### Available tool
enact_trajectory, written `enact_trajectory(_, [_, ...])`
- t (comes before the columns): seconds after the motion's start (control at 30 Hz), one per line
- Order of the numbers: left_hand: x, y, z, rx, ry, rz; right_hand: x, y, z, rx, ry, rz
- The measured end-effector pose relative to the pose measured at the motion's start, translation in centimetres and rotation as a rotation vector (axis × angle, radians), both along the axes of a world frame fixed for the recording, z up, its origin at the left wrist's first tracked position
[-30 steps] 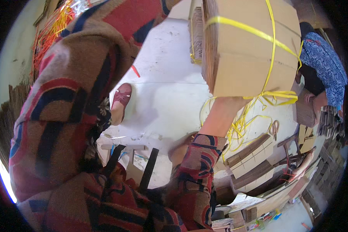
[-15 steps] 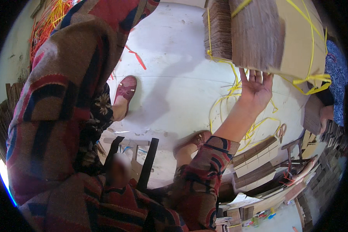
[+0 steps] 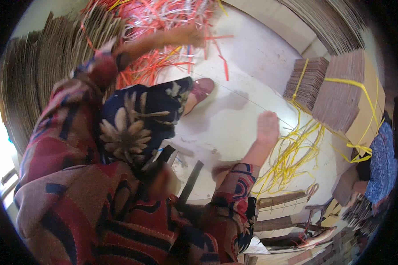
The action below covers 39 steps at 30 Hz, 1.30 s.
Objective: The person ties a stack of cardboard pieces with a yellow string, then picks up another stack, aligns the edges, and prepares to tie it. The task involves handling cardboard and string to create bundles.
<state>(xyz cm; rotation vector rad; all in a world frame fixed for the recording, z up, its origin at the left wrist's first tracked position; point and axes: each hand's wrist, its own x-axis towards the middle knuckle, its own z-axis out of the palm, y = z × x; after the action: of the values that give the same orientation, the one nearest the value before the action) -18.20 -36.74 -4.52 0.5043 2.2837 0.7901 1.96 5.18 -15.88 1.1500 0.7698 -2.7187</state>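
Observation:
My left hand [image 3: 191, 36] reaches over a heap of red and white plastic strapping [image 3: 163, 17] at the upper left. It is smeared by motion, so its fingers and anything in them cannot be made out. My right hand [image 3: 268, 126] hovers above the pale floor, just left of a loose tangle of yellow strapping [image 3: 298, 148]. Blur hides how its fingers are set. Beyond it, apart from the hand, stand a large bundle of flat cardboard [image 3: 340, 95] tied with yellow strap and a smaller tied bundle [image 3: 306, 81].
Tall stacks of cardboard [image 3: 26, 84] line the left side. Another person in blue patterned clothing [image 3: 380, 163] is at the right. Scissors [image 3: 312, 190] lie near the yellow tangle, with cardboard pieces [image 3: 281, 212] closer to me. My shoe [image 3: 202, 89] rests on the floor.
My right hand has come away from the large cardboard bundle. My left arm now stretches out over the red and white strapping. The view has turned leftward.

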Motion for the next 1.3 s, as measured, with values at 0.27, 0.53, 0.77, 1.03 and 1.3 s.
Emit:
enact_trajectory(0.27, [21.0, -8.7, -5.3, 0.368, 0.006, 0.331, 6.8, -16.2, 5.8, 0.033, -0.25, 0.331])
enact_trajectory(0.53, [15.3, -15.3, -5.8, 0.382, 0.331, 1.141, 7.1, -15.5, 9.6, 0.251, -0.194, 0.356])
enact_trajectory(0.77, [8.1, -21.7, -2.8, 0.003, 0.616, 0.966, 5.2, -14.6, 10.9, 0.358, -0.237, 0.413])
enact_trajectory(1.03, [-6.8, -23.6, -4.0, -0.002, 0.831, 0.922, 4.8, -16.5, 10.4, 0.262, -0.358, 0.482])
enact_trajectory(1.3, [-12.5, -27.3, -13.0, -0.607, 0.767, 0.786, 4.2, -17.3, 8.6, 0.29, -0.458, 0.546])
